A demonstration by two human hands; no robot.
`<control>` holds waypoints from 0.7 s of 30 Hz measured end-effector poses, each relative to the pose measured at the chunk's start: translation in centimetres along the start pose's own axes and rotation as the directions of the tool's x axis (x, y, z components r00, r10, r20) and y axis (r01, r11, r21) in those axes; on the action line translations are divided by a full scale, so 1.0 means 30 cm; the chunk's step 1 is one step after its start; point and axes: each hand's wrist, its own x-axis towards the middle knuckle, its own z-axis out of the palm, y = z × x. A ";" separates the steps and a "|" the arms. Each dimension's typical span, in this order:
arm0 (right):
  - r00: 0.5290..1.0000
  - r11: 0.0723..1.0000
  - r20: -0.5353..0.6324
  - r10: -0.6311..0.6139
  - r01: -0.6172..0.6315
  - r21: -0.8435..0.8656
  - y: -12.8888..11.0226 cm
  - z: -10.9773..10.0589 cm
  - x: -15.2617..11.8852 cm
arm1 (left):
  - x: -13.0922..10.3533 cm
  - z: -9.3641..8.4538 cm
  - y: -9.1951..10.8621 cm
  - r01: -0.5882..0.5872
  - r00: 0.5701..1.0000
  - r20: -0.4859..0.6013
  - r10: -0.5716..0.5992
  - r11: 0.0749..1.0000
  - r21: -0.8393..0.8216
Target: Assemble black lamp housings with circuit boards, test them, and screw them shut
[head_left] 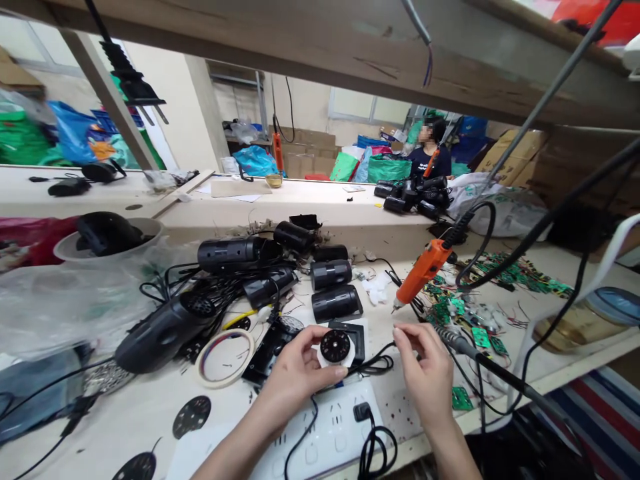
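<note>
My left hand (pixel 305 365) grips a small white part with a round black slotted disc (pixel 335 346) on its face, thumb at the lower edge and fingers behind. To its right, my right hand (pixel 426 363) is raised with thumb and forefinger brought together; anything between them is too small to make out. Just above those fingertips hangs an orange electric screwdriver (pixel 421 275), bit pointing down, apart from the hand. A white power strip (pixel 325 427) lies beneath my hands with a black plug (pixel 362 412) in it. Behind the held part sits a black square frame (pixel 356 337).
Black cylindrical housings (pixel 170 330) and cables crowd the left and middle. A tape roll (pixel 203 363) and loose black discs (pixel 191 417) lie at left. Green circuit boards (pixel 481 337), a soldering iron (pixel 465 347) and a jar (pixel 595 317) stand right. A person (pixel 430 150) sits beyond the bench.
</note>
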 end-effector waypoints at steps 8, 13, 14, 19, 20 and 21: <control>0.995 0.996 0.092 -0.042 0.049 -0.077 0.019 0.109 0.078 | -0.096 -0.052 0.015 0.023 0.994 -0.109 -0.023 1.000 -0.003; 0.998 0.995 0.050 -0.026 0.030 -0.099 0.080 0.246 0.237 | -0.122 -0.074 0.006 0.040 0.986 -0.161 -0.046 0.998 -0.041; 0.999 0.996 0.045 -0.024 0.028 -0.088 0.093 0.263 0.261 | -0.127 -0.079 0.004 0.044 0.985 -0.163 -0.051 0.998 -0.047; 0.997 0.999 0.068 -0.044 0.044 -0.009 0.097 0.269 0.315 | -0.139 -0.108 -0.010 0.005 0.985 -0.173 -0.022 0.995 -0.099; 0.996 0.999 0.076 -0.047 0.047 0.002 0.082 0.257 0.314 | -0.138 -0.111 -0.013 -0.003 0.984 -0.177 -0.015 0.995 -0.102; 0.995 0.999 0.087 -0.048 0.047 0.011 0.061 0.242 0.308 | -0.136 -0.113 -0.015 -0.009 0.984 -0.178 -0.010 0.994 -0.105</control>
